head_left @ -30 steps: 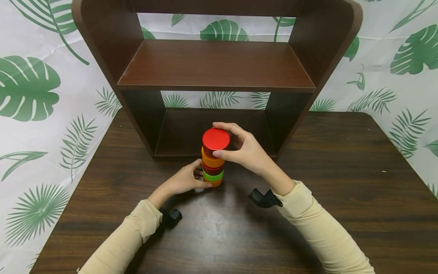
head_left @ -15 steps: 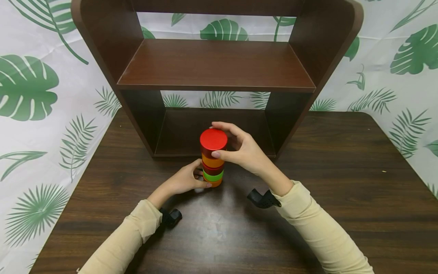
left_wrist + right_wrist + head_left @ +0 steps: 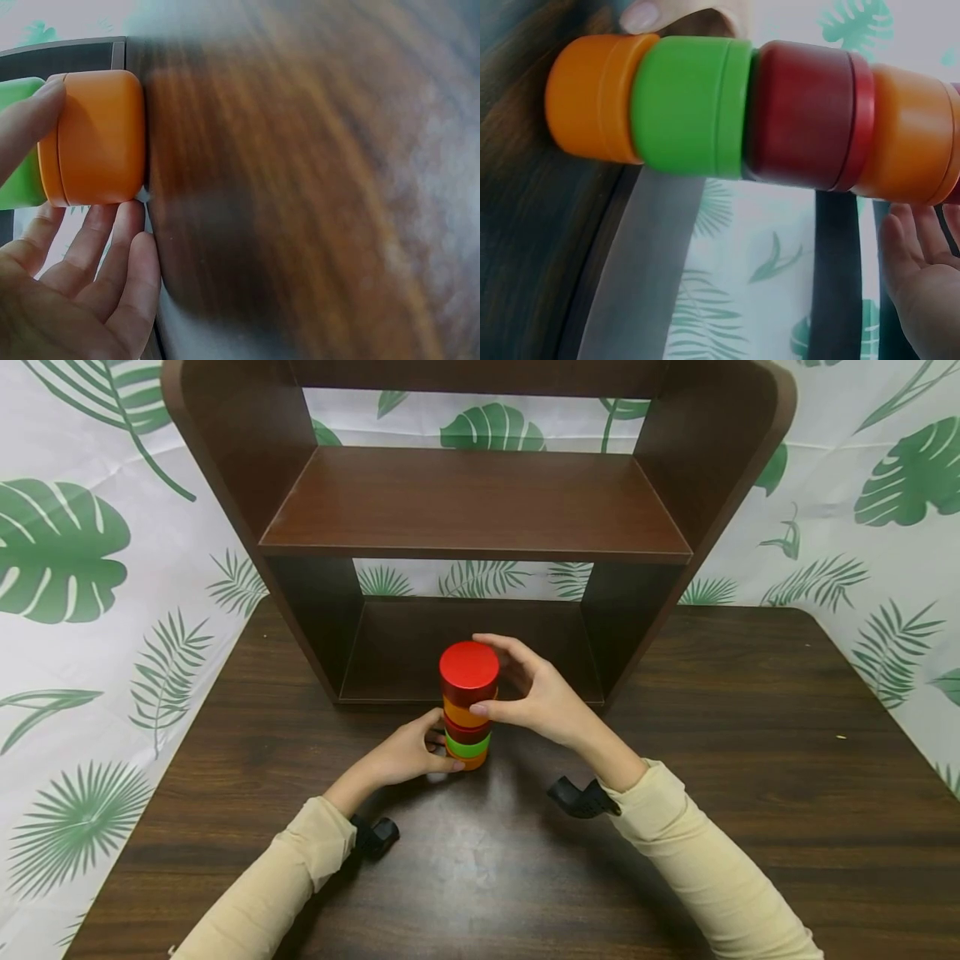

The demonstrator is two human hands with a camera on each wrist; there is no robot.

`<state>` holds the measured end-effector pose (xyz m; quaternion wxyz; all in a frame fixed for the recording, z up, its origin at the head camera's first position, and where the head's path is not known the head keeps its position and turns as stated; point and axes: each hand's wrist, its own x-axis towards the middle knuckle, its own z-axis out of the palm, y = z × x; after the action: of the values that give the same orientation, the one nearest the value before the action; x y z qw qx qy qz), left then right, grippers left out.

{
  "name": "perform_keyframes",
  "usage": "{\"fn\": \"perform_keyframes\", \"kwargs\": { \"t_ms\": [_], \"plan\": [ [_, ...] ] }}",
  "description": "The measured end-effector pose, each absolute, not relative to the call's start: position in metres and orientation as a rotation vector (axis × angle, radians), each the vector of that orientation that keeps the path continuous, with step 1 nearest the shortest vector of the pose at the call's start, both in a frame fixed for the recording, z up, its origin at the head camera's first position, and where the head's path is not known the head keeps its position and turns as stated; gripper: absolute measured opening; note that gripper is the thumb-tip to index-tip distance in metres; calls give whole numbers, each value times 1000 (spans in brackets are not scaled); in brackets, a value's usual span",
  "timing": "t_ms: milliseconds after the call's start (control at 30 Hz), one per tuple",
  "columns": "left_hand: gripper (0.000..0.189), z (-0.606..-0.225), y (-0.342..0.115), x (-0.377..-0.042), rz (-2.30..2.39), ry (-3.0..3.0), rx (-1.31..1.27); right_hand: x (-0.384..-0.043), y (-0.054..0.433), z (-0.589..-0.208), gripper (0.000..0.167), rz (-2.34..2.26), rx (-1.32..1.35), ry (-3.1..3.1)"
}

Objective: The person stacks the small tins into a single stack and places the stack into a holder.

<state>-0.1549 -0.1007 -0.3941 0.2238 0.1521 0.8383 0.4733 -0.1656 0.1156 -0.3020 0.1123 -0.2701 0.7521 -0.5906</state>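
Note:
A stack of round lidded jars stands upright in front of the shelf. From the bottom come an orange jar (image 3: 105, 139), a green jar (image 3: 686, 105), a dark red jar (image 3: 802, 112), another orange jar (image 3: 907, 127) and a red jar (image 3: 469, 665) on top. My left hand (image 3: 401, 750) holds the bottom orange jar, its thumb near the seam with the green one and its fingers on the other side. Around the upper part of the stack curls my right hand (image 3: 546, 700), thumb overlapping the upper orange jar just under the top red one, fingers behind.
A dark brown shelf unit (image 3: 480, 502) stands on the wooden table (image 3: 750, 760) right behind the stack. Behind it hangs a white cloth (image 3: 60, 693) printed with green leaves. Black straps (image 3: 581, 797) sit at both wrists.
The top red jar has shifted slightly left and sits squarely over the stack. My right hand has since slid a little down and right, thumb now lower. The left hand stays put.

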Motion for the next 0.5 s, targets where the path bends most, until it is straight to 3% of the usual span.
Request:
{"fn": "perform_keyframes", "kwargs": {
  "t_ms": [500],
  "plan": [
    [71,-397,-97,-157,1291,2340,418,-168,121,-318,73,-1586,-776,2302]
  ]
}}
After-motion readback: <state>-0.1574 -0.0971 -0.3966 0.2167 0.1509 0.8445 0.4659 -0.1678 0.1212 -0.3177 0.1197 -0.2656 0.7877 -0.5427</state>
